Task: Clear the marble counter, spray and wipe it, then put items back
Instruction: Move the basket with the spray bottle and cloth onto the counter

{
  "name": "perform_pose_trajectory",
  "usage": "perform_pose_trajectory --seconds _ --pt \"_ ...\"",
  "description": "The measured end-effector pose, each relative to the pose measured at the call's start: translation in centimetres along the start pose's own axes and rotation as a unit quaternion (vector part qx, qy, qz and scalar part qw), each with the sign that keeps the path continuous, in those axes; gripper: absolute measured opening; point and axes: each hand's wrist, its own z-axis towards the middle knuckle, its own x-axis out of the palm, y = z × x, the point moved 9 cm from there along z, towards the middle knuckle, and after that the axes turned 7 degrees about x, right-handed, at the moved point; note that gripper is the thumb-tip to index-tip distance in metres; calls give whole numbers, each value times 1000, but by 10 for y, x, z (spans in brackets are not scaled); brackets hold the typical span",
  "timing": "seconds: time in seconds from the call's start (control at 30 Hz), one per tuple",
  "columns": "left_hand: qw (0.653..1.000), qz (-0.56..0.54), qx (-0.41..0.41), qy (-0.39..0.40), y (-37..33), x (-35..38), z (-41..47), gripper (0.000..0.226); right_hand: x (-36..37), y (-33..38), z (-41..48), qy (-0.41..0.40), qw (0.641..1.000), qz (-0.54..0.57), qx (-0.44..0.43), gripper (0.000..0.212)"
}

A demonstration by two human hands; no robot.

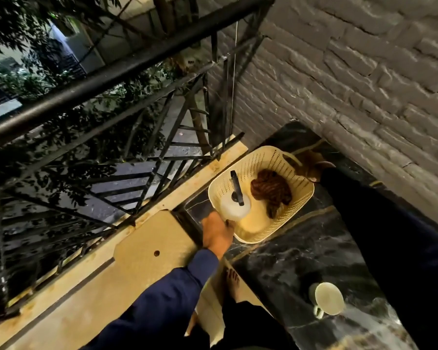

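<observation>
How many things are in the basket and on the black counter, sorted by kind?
Baskets: 1, the cream basket
Spray bottles: 1, the spray bottle in it
Cloths: 1, the brown cloth in it
Cups: 1, the white mug on the marble counter
Total: 4

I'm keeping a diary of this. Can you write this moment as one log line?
left hand: gripping cream perforated plastic basket rim | basket: on black marble counter | right hand: hidden

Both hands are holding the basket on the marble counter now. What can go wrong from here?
1. The spray bottle stands upright and loose inside the basket; a tilt could topple it.
2. The basket is near the counter edge by the railing, so it might slip off.
3. The mug sits beside the right sleeve, which may knock it.
</observation>
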Motion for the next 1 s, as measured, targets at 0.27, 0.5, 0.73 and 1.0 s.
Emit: perform_pose_trajectory --seconds 0.27,0.5,0.73,1.0 --pt "1000 14 3 -16 -7 -3 -4 27 1 4 -10 -16 1000 1 26 39" --pt "1000 12 8 11 15 3 3 49 3 -4 -38 -25 1000 14 -2 38" --pt "962 11 238 -131 -55 -41 -48 67 -15 -63 -112 -115 993 -32 20 44" --pt "873 -4 484 64 -136 26 -120 16 0 -154 -253 -228 969 -33 84 54"
